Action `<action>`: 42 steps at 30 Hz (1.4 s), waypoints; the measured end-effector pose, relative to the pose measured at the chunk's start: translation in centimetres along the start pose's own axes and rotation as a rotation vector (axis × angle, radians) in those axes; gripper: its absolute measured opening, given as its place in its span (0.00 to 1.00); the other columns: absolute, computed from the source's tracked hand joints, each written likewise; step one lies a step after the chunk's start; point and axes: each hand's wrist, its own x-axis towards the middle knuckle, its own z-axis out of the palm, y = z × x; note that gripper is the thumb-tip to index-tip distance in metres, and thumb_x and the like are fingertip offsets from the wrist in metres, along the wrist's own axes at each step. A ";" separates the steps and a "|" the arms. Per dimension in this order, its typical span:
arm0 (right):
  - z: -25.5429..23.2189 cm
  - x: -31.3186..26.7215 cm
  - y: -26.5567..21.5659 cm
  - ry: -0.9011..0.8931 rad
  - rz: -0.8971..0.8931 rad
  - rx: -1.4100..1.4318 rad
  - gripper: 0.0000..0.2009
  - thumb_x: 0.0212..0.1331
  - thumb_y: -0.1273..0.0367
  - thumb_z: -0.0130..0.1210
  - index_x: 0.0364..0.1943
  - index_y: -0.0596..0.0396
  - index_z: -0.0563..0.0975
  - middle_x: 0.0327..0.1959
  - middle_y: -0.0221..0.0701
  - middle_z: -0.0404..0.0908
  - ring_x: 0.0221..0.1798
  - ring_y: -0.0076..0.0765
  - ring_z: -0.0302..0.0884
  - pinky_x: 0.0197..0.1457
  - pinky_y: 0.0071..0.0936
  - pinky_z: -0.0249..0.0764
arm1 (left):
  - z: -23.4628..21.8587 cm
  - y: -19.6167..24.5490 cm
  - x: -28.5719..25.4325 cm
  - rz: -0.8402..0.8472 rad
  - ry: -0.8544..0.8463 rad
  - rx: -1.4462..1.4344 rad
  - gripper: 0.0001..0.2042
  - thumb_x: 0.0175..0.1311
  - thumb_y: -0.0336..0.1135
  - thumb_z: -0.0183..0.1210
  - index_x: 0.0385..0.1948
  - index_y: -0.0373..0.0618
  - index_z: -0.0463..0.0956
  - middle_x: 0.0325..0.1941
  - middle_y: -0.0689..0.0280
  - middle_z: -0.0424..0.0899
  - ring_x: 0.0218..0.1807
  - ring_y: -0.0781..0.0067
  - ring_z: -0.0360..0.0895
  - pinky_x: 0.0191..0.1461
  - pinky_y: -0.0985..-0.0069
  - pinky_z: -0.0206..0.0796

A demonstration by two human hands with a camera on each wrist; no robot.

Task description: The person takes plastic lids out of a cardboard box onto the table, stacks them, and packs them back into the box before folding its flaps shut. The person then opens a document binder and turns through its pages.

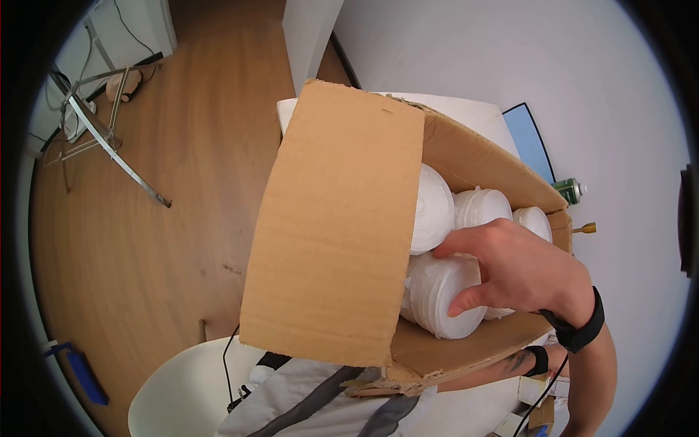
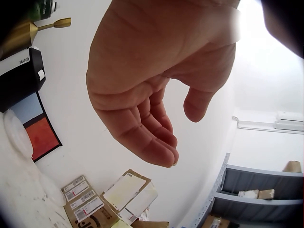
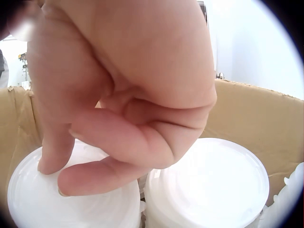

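Observation:
A cardboard box holds stacked round white plastic tubs. My right hand reaches into it, thumb and forefinger spread over the near stack of tubs. In the right wrist view, the thumb tip meets a round white lid and bent fingers lie over it. Beside it sits a second lid. My left hand hangs with loosely bent fingers, holding nothing. In the head view, the left hand shows only partly, beyond the box's near side.
Behind the box are a white table, a green can and a white wall. A white chair stands at lower left, a metal-legged frame on the wooden floor. Small cartons and grey shelves show in the left wrist view.

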 end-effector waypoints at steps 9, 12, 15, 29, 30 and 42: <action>1.3 0.5 1.2 0.103 -0.048 0.005 0.27 0.49 0.65 0.78 0.53 0.62 0.82 0.43 0.46 0.88 0.50 0.58 0.85 0.54 0.44 0.80 | -0.8 0.0 1.0 0.051 0.048 0.037 0.16 0.69 0.44 0.65 0.36 0.37 0.79 0.29 0.59 0.84 0.27 0.69 0.82 0.32 0.67 0.74; 2.7 0.2 1.2 0.232 -0.092 0.009 0.19 0.52 0.68 0.74 0.44 0.66 0.81 0.40 0.52 0.87 0.49 0.61 0.85 0.53 0.49 0.81 | 3.3 1.9 1.6 0.099 -0.071 0.019 0.16 0.69 0.43 0.65 0.35 0.36 0.79 0.28 0.59 0.84 0.26 0.70 0.82 0.30 0.68 0.74; 3.8 -0.6 1.5 0.259 -0.050 0.148 0.17 0.53 0.73 0.73 0.40 0.71 0.78 0.41 0.55 0.85 0.50 0.65 0.84 0.52 0.48 0.80 | 13.2 5.0 0.6 0.184 -0.339 -0.044 0.16 0.69 0.43 0.65 0.34 0.36 0.78 0.26 0.59 0.84 0.24 0.71 0.82 0.29 0.68 0.74; 1.4 -17.1 7.2 1.202 -0.184 0.258 0.17 0.62 0.60 0.67 0.42 0.64 0.84 0.40 0.46 0.88 0.33 0.46 0.87 0.41 0.39 0.84 | 12.5 10.1 0.0 -0.130 -0.641 0.103 0.14 0.71 0.42 0.65 0.43 0.39 0.80 0.36 0.64 0.83 0.39 0.72 0.84 0.40 0.67 0.77; 1.4 -21.0 8.6 1.231 0.067 0.484 0.17 0.66 0.61 0.63 0.43 0.64 0.83 0.41 0.42 0.88 0.34 0.36 0.88 0.39 0.32 0.84 | 12.2 9.8 0.1 -0.060 -0.536 0.374 0.12 0.67 0.39 0.65 0.43 0.39 0.81 0.39 0.60 0.84 0.45 0.64 0.83 0.48 0.62 0.74; 27.0 -21.5 38.6 0.676 1.073 0.178 0.46 0.54 0.53 0.69 0.80 0.42 0.62 0.76 0.54 0.62 0.82 0.66 0.53 0.81 0.58 0.61 | 9.5 4.5 0.6 -0.067 -0.195 1.251 0.27 0.62 0.42 0.69 0.61 0.40 0.76 0.79 0.38 0.55 0.81 0.24 0.45 0.77 0.26 0.41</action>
